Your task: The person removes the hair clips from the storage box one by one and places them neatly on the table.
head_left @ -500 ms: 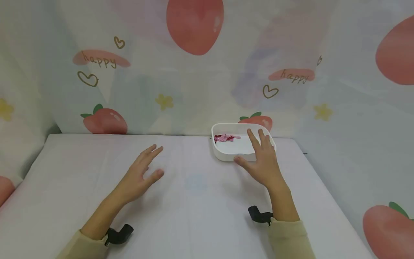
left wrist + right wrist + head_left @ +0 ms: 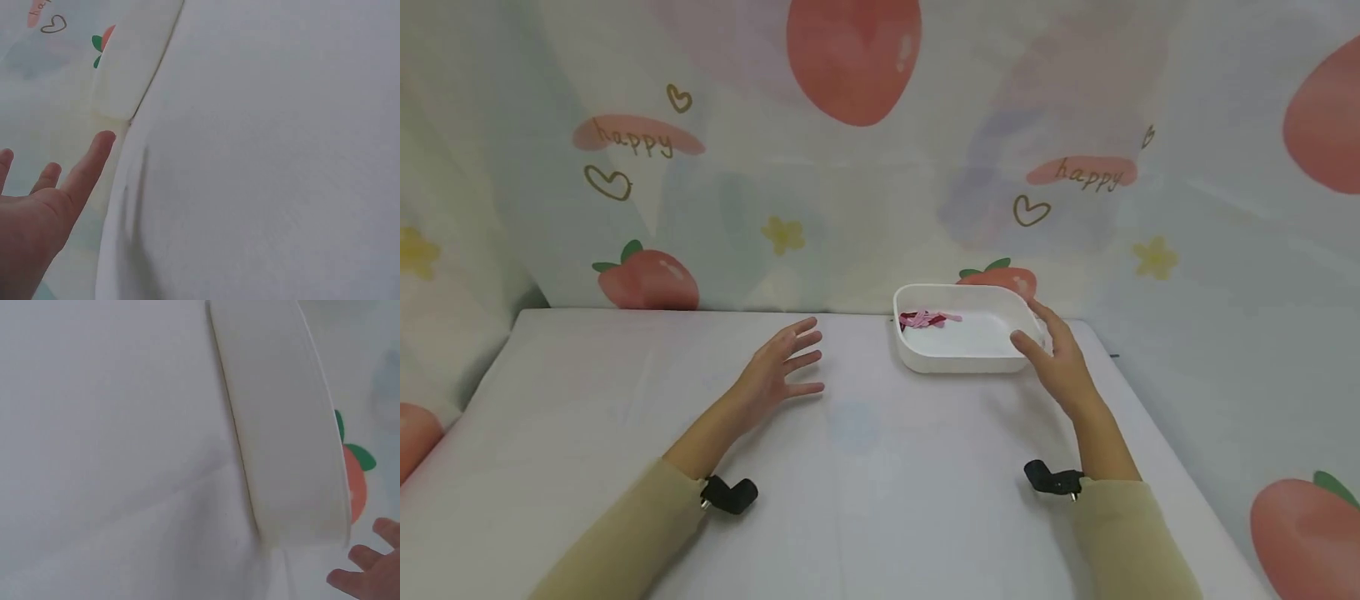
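Note:
A white rounded tray [image 2: 970,364] stands at the back of the table, right of the middle. A small heap of pink and dark red strips [image 2: 925,319] lies at its left end. My right hand [image 2: 1067,367] is at the tray's right end, its thumb overlapping the rim in the head view and its fingers extended. In the right wrist view, spread fingertips [image 2: 359,556] show just beyond the tray's corner. My left hand [image 2: 767,375] hovers left of the tray, fingers apart and holding nothing. The left wrist view shows its fingers stretched toward the tray.
A white cloth covers the table [image 2: 865,500]. Behind it hangs a printed curtain [image 2: 850,192] with peaches and hearts, close against the tray's back. Another printed sheet [image 2: 1225,350] stands along the right edge. Black wrist mounts [image 2: 730,495] sit at both cuffs.
My right hand has moved right, from in front of the tray to its right end. My left hand has moved right and forward, turning with its fingers spread. The tray is still.

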Demonstrator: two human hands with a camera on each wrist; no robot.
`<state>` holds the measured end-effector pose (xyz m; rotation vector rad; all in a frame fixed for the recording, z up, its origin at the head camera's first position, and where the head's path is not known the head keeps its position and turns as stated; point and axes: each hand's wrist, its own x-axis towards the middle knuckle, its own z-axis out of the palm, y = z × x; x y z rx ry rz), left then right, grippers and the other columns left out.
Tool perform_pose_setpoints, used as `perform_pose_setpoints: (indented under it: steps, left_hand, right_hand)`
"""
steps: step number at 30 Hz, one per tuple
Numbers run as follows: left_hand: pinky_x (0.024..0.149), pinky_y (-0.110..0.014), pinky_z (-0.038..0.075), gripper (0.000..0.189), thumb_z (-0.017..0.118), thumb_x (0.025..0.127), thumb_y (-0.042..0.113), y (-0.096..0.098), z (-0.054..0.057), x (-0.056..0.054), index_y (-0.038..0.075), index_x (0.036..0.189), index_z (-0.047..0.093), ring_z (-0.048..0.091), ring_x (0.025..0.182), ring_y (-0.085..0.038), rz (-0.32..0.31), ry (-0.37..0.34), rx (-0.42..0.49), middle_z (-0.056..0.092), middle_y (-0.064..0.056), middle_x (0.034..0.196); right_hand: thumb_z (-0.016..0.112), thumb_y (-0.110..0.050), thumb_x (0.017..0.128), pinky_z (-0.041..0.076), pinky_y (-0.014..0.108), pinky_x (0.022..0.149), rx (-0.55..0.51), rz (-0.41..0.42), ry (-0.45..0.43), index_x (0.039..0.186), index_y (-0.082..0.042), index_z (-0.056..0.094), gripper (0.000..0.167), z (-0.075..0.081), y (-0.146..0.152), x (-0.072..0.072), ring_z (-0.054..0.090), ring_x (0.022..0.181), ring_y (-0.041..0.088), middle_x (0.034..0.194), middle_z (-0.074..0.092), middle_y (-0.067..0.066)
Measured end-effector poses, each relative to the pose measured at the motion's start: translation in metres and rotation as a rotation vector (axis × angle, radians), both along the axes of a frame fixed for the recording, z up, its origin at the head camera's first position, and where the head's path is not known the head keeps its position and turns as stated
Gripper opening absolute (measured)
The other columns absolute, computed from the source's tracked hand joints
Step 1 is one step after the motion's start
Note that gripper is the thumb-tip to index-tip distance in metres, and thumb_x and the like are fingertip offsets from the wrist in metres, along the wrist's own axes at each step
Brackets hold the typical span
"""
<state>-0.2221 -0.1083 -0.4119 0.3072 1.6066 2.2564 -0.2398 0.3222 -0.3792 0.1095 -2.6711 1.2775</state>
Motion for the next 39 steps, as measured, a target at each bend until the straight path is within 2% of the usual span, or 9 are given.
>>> perform_pose_setpoints:
  steps: [5, 8, 12, 17, 22, 27, 31, 35, 39]
  left_hand:
    - [0.106, -0.067, 0.038, 0.056, 0.042, 0.105, 0.045, 0.017, -0.007, -0.025, 0.025, 0.156, 0.03, 0.023, 0.149, -0.038, -0.014, -0.116, 0.065, 0.021, -0.013, 0.164]
    - [0.105, -0.066, 0.04, 0.056, 0.046, 0.103, 0.047, 0.029, -0.011, -0.038, 0.028, 0.155, 0.032, 0.024, 0.149, -0.037, -0.022, -0.153, 0.07, 0.021, -0.012, 0.164]
    - [0.104, -0.066, 0.041, 0.055, 0.047, 0.103, 0.046, 0.045, -0.014, -0.052, 0.032, 0.155, 0.032, 0.023, 0.149, -0.038, -0.043, -0.182, 0.074, 0.018, -0.01, 0.165]
    - [0.104, -0.067, 0.04, 0.054, 0.047, 0.104, 0.041, 0.066, -0.016, -0.065, 0.031, 0.155, 0.033, 0.02, 0.149, -0.039, -0.049, -0.204, 0.121, 0.016, -0.011, 0.165]
    - [0.106, -0.069, 0.036, 0.051, 0.048, 0.103, 0.038, 0.083, -0.01, -0.075, 0.03, 0.153, 0.038, 0.021, 0.149, -0.039, -0.013, -0.229, 0.153, 0.019, -0.012, 0.164]
    - [0.105, -0.067, 0.039, 0.046, 0.049, 0.103, 0.036, 0.095, -0.009, -0.085, 0.034, 0.149, 0.043, 0.026, 0.148, -0.037, 0.022, -0.256, 0.101, 0.025, -0.008, 0.162]
    - [0.101, -0.064, 0.045, 0.042, 0.05, 0.103, 0.035, 0.102, -0.011, -0.095, 0.035, 0.145, 0.047, 0.03, 0.146, -0.036, 0.035, -0.238, 0.036, 0.028, -0.007, 0.161]
    - [0.098, -0.064, 0.047, 0.04, 0.047, 0.105, 0.031, 0.107, -0.014, -0.103, 0.033, 0.144, 0.048, 0.033, 0.144, -0.036, 0.059, -0.225, 0.038, 0.03, -0.008, 0.159]
    - [0.098, -0.064, 0.047, 0.042, 0.047, 0.105, 0.028, 0.114, -0.017, -0.106, 0.028, 0.147, 0.046, 0.037, 0.142, -0.035, 0.037, -0.215, 0.047, 0.034, -0.009, 0.157]
  right_hand:
    - [0.051, -0.053, 0.1, 0.015, 0.07, 0.115, -0.215, -0.008, -0.13, 0.161, -0.025, 0.015, 0.076, -0.01, 0.022, -0.012, 0.005, 0.152, 0.041, 0.168, 0.005, 0.011]
    - [0.047, -0.052, 0.102, 0.014, 0.064, 0.119, -0.313, 0.002, -0.199, 0.161, -0.027, 0.013, 0.073, -0.014, 0.033, -0.018, 0.009, 0.153, 0.039, 0.168, 0.003, 0.012]
    - [0.043, -0.051, 0.104, 0.021, 0.056, 0.12, -0.397, 0.015, -0.287, 0.161, -0.033, 0.012, 0.067, -0.019, 0.043, -0.026, 0.017, 0.151, 0.04, 0.168, 0.004, 0.011]
    - [0.039, -0.053, 0.104, 0.025, 0.051, 0.119, -0.442, 0.042, -0.359, 0.161, -0.034, 0.011, 0.066, -0.021, 0.053, -0.037, 0.022, 0.15, 0.038, 0.169, 0.004, 0.006]
    - [0.039, -0.049, 0.105, 0.025, 0.051, 0.118, -0.447, 0.107, -0.43, 0.161, -0.031, 0.011, 0.065, -0.017, 0.058, -0.046, 0.02, 0.151, 0.038, 0.169, 0.003, 0.007]
    - [0.039, -0.047, 0.106, 0.029, 0.05, 0.117, -0.425, 0.13, -0.476, 0.161, -0.03, 0.01, 0.065, -0.016, 0.063, -0.055, 0.022, 0.15, 0.038, 0.168, 0.006, 0.008]
    - [0.044, -0.045, 0.105, 0.031, 0.048, 0.117, -0.459, 0.109, -0.491, 0.161, -0.031, 0.01, 0.067, -0.018, 0.066, -0.065, 0.025, 0.149, 0.036, 0.168, 0.008, 0.007]
    - [0.043, -0.038, 0.107, 0.029, 0.048, 0.119, -0.509, 0.109, -0.51, 0.161, -0.032, 0.012, 0.063, -0.022, 0.067, -0.074, 0.024, 0.15, 0.034, 0.168, 0.007, 0.006]
    - [0.039, -0.031, 0.108, 0.029, 0.046, 0.12, -0.529, 0.1, -0.519, 0.161, -0.033, 0.015, 0.058, -0.026, 0.068, -0.077, 0.027, 0.149, 0.032, 0.168, 0.008, 0.005]
